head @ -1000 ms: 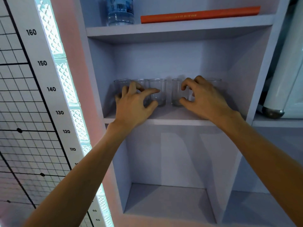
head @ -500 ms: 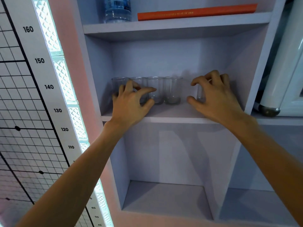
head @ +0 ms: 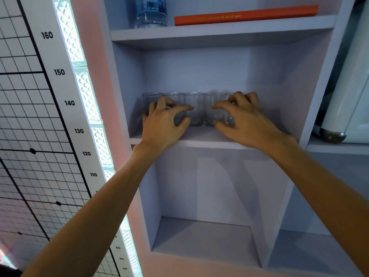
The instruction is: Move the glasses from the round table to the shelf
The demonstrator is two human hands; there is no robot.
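Pale shelving fills your view, a water bottle (head: 151, 12) and an orange book (head: 245, 14) on the board above your hands; the glasses (head: 194, 108) stand in a row on the middle shelf (head: 199, 139), just past your fingertips. Your left hand (head: 162, 124) curls loosely around the left-hand glasses, fingers spread; your right hand (head: 242, 119) cups the rightmost glass (head: 229, 118), though whether it truly grips I cannot tell. You seem to be tidying the row; next, nudge gently, keeping glasses from clinking or tipping.
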